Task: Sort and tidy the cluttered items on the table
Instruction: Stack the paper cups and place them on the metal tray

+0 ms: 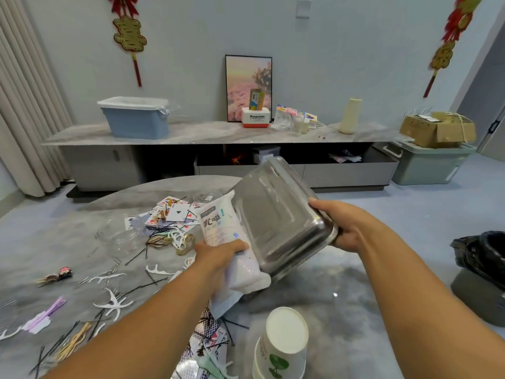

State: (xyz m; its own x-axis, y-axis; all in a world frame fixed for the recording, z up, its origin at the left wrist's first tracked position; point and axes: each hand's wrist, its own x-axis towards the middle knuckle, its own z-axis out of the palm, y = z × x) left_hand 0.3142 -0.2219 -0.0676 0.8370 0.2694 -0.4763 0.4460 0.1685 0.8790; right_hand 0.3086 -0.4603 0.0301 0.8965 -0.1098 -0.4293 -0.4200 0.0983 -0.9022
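Observation:
My right hand grips the rim of a steel tray, tilted up on edge above the grey table with its underside facing me. My left hand holds a white plastic packet with printed lettering, pressed against the tray's left side. Scattered over the table's left half lie playing cards, black hairpins, white floss picks and a clear plastic cup on its side. Upturned paper cups stand stacked near the front edge.
A low stone-topped cabinet runs along the far wall, carrying a blue lidded bin, a framed picture and a cream vase. A bin with a black bag stands right of the table. A green crate holds a cardboard box.

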